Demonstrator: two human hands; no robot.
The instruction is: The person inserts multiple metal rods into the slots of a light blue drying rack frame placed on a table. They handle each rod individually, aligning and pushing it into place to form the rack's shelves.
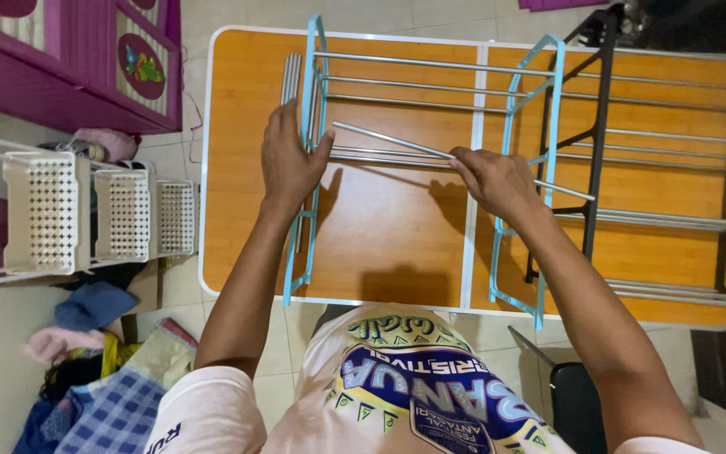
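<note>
While gripping the blue frame (311,126), left hand (289,160); right hand (497,181) pinching a metal rod (392,140) (slanted).

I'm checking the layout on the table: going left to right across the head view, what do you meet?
White perforated baskets → left hand on the left light-blue plastic frame → right hand holding a thin metal rod → right light-blue frame → black metal frame.
</note>
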